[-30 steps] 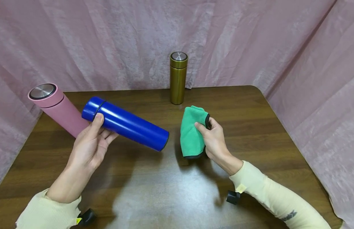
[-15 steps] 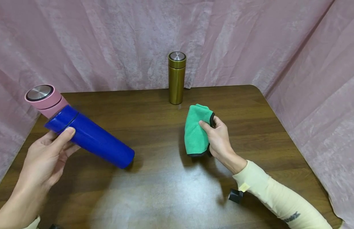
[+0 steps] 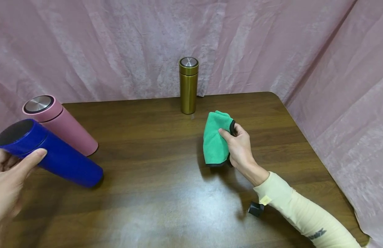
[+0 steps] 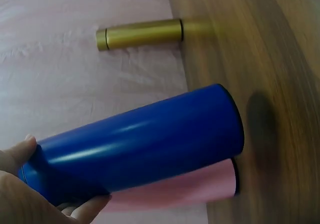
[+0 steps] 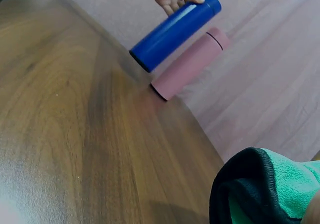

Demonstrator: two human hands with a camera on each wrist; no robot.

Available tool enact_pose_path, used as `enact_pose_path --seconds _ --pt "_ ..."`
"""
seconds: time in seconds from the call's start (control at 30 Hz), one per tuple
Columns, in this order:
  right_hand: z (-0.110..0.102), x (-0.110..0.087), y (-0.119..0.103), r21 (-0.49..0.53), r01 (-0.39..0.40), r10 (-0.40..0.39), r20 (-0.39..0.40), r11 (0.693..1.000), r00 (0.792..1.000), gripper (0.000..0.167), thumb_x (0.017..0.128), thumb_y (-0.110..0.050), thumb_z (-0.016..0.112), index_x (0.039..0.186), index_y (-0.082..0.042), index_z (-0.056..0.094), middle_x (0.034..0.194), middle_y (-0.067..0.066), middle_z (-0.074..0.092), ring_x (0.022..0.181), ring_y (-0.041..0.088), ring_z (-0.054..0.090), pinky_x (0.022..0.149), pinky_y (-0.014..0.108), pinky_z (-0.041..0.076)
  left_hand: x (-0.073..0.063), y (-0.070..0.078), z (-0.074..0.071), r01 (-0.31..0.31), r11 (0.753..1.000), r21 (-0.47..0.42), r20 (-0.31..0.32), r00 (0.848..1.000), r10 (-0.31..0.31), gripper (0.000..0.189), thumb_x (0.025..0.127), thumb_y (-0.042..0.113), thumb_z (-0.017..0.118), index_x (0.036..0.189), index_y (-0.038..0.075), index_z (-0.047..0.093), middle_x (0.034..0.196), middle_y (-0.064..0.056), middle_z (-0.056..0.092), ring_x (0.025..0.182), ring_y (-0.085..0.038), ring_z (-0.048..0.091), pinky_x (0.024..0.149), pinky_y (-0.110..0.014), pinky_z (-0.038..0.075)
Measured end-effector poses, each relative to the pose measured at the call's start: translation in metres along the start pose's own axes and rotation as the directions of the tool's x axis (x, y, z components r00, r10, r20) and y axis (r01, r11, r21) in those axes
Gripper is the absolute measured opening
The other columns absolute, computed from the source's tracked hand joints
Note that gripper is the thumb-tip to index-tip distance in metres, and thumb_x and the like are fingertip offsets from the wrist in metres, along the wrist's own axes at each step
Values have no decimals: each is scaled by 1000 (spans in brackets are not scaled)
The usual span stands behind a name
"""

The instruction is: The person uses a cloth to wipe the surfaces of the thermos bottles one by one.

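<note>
At the left of the head view, my left hand grips a blue thermos flask around its upper end, thumb on the near side. The left wrist view has the flask's base a little apart from its dark reflection on the table. Just behind it stands a pink thermos flask, upright on the table. My right hand pinches a folded green cloth with dark edging, held above the table right of centre. The right wrist view shows the cloth's folded edge close up.
A gold thermos flask stands upright near the table's back edge. The brown wooden table ends at pink curtains behind and at the right. A black wrist camera hangs below the right sleeve.
My left hand has carried the blue flask left and toward me, lowering it in front of the pink one. My right hand with the cloth has shifted slightly right.
</note>
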State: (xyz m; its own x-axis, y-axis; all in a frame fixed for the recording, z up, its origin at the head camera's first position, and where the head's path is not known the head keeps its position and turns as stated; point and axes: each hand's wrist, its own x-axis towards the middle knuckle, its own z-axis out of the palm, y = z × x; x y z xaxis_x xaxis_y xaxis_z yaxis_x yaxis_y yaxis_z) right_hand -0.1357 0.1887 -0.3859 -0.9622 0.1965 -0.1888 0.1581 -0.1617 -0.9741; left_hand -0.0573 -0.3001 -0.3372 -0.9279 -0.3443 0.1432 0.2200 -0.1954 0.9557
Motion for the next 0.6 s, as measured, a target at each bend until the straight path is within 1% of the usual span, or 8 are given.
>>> enact_pose_path --seconds 0.1,0.2,0.3,0.4,0.5,0.53,0.6 --pt "-3 1 0 -4 1 -1 -8 1000 1000 33 100 -10 68 131 -3 58 123 11 64 100 22 67 80 32 60 7 -7 -14 -57 998 -6 -6 998 57 44 92 -22 58 127 3 66 113 -3 74 102 -7 70 82 -11 54" --pt "-5 2 0 -10 8 -8 -13 1000 1000 34 101 -12 68 132 -3 57 124 11 63 102 22 67 81 32 60 13 -14 -24 -76 997 -14 -25 997 75 48 90 -24 59 131 2 63 118 -4 73 108 -8 68 88 -11 51" --pt "-7 2 0 -12 11 -11 -14 1000 1000 34 101 -12 68 132 -3 57 125 11 63 102 22 67 82 31 60 16 -17 -30 -68 998 -18 -39 997 67 53 90 -23 60 135 5 60 123 -3 70 112 -7 66 94 -9 48" --pt "-8 3 0 -8 14 -14 -18 1000 1000 34 100 -12 68 132 -2 57 124 11 63 102 21 67 82 31 60 17 -17 -32 -49 999 -16 -31 998 48 52 92 -20 59 135 10 59 124 2 70 112 -4 65 98 -7 41" --pt "-9 4 0 -8 18 -18 -26 1000 999 35 100 -11 69 132 -1 57 123 11 63 100 21 66 82 30 59 15 -15 -34 -13 1000 1 11 1000 13 46 96 -15 57 131 15 62 121 8 71 111 1 63 101 -6 31" --pt "-10 4 0 -8 20 -20 -32 1000 999 35 100 -11 69 132 -1 57 123 11 63 100 20 66 82 30 59 14 -14 -35 0 1000 12 21 1000 0 44 97 -13 57 129 16 63 119 10 72 110 2 63 101 -6 30" --pt "-11 5 0 -9 21 -21 -43 1000 999 34 100 -11 69 131 -1 57 123 11 63 100 20 66 82 30 59 12 -14 -37 16 999 31 42 999 -17 44 98 -11 56 130 18 61 120 13 71 110 4 62 103 -4 26"
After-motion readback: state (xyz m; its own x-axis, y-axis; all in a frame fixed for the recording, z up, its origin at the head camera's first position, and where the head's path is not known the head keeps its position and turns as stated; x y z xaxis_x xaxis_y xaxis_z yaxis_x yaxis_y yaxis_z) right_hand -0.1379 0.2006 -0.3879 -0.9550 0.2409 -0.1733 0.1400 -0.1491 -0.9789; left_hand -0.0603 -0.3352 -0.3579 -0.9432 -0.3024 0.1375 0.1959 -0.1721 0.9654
